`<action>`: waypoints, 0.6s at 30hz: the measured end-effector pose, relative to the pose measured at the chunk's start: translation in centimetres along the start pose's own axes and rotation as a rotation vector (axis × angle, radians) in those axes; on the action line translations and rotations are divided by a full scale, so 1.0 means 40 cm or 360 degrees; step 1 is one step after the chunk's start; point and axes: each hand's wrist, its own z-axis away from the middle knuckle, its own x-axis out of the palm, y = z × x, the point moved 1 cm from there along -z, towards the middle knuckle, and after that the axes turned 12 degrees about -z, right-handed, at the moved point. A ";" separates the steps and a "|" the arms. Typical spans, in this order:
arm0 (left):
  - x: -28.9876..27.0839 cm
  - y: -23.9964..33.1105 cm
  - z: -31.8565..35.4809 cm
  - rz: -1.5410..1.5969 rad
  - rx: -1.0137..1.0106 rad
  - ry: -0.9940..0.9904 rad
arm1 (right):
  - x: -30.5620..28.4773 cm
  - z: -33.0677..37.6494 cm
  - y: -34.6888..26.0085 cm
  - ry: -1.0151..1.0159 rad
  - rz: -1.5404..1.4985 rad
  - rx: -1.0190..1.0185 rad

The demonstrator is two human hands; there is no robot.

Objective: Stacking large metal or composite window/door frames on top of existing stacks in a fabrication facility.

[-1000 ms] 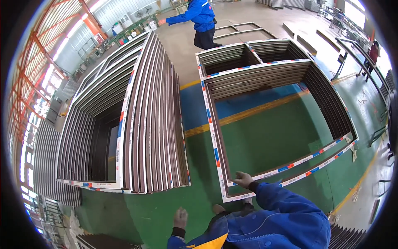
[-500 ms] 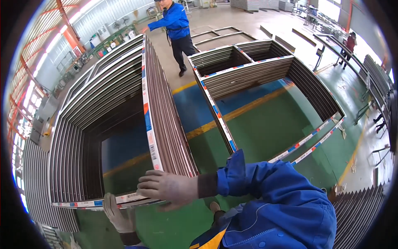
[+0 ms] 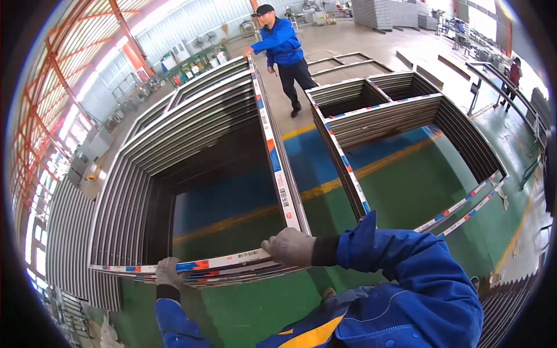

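grey knit gloves, black cuffs, blue jacket sleeves with yellow trim

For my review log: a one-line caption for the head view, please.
Gloved left hand and right hand grip the near edge of a grey metal window frame atop a stack, a co-worker holding its far end.

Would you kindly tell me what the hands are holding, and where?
Both hands, left and right, grip the near bottom rail of the top metal window frame.
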 end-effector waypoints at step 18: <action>-0.297 0.790 -0.219 0.0181 0.0679 0.0415 | -0.170 0.828 0.104 0.1871 0.0398 0.0393</action>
